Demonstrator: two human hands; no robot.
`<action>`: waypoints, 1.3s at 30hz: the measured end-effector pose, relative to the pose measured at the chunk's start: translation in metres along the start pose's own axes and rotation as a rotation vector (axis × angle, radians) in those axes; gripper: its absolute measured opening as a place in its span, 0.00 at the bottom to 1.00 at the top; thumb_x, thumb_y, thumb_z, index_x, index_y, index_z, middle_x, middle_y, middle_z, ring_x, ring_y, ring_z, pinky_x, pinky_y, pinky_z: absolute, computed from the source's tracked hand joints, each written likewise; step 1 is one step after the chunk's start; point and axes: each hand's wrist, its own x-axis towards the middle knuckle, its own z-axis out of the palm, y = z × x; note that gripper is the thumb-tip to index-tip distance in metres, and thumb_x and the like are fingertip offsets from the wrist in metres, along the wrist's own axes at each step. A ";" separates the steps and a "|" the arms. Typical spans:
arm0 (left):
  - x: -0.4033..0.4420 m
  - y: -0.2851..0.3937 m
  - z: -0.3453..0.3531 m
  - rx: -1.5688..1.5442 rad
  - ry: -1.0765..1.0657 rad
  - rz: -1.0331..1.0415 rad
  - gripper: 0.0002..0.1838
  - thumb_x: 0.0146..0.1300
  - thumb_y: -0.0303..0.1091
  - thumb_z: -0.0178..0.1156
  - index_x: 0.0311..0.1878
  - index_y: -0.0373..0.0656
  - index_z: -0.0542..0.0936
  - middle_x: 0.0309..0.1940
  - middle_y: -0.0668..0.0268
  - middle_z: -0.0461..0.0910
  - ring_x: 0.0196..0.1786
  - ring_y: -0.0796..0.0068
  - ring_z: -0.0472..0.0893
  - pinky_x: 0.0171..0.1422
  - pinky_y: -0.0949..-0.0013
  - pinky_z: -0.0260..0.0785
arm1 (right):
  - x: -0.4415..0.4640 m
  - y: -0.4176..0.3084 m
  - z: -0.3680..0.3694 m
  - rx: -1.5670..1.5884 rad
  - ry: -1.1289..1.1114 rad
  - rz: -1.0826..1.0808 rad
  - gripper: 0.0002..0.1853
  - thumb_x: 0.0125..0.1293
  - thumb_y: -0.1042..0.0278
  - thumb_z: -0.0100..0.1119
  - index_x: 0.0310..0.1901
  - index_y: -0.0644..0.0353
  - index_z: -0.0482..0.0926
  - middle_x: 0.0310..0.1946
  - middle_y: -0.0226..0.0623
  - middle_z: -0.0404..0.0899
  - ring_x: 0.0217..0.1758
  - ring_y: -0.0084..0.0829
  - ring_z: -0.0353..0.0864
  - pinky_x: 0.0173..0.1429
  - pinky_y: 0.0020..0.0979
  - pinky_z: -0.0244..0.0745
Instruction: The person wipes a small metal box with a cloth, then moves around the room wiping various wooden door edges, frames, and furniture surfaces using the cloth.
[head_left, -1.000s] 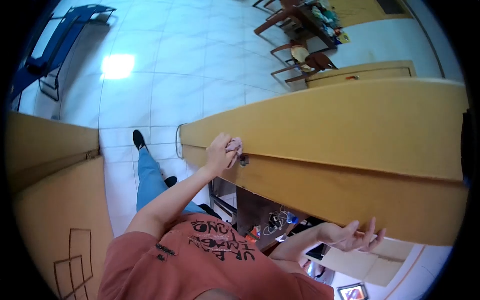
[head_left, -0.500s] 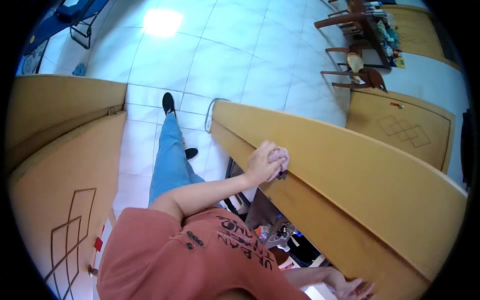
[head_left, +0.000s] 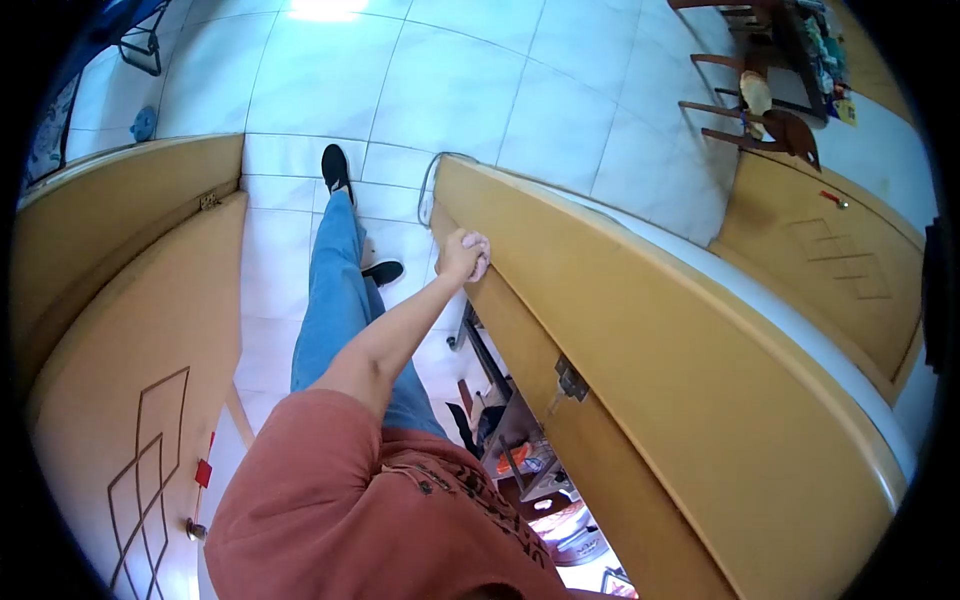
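Note:
My left hand [head_left: 458, 257] is closed around a crumpled pinkish cloth [head_left: 480, 254]. It presses the cloth against the yellow-brown wooden door frame [head_left: 640, 400], near the frame's far end. A metal strike plate [head_left: 571, 378] sits on the frame, nearer to my body than the hand. My right hand is out of view, beyond the bottom edge.
At left stands a wooden door [head_left: 140, 350] with a knob [head_left: 195, 530] and a red tag [head_left: 203, 473]. White tiles [head_left: 450, 80] cover the floor. A wooden chair [head_left: 780, 135] is at upper right, near another door [head_left: 825, 240]. Household items [head_left: 530, 460] show through the gap.
My left hand has slid the cloth along the frame toward its far end, uncovering the strike plate. My right hand, earlier at lower right by the frame, has left the view.

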 end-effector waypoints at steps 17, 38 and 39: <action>-0.035 -0.009 0.008 0.301 0.067 0.390 0.13 0.59 0.36 0.70 0.39 0.39 0.78 0.32 0.59 0.83 0.38 0.56 0.84 0.48 0.57 0.76 | -0.017 -0.002 -0.003 -0.045 -0.068 0.007 0.13 0.58 0.62 0.64 0.36 0.64 0.84 0.52 0.49 0.78 0.72 0.44 0.58 0.67 0.47 0.61; 0.058 -0.077 -0.013 0.292 0.073 0.328 0.12 0.59 0.36 0.70 0.40 0.40 0.80 0.31 0.57 0.86 0.33 0.62 0.86 0.38 0.61 0.76 | -0.034 0.003 -0.006 -0.060 -0.124 0.036 0.12 0.59 0.62 0.64 0.35 0.64 0.84 0.49 0.48 0.80 0.69 0.44 0.62 0.66 0.47 0.62; 0.051 -0.078 -0.010 0.325 0.110 0.429 0.12 0.58 0.36 0.70 0.39 0.40 0.80 0.31 0.59 0.86 0.33 0.63 0.86 0.36 0.60 0.76 | -0.033 0.003 -0.005 -0.065 -0.123 0.033 0.12 0.59 0.62 0.64 0.35 0.64 0.84 0.49 0.48 0.80 0.69 0.44 0.62 0.66 0.47 0.62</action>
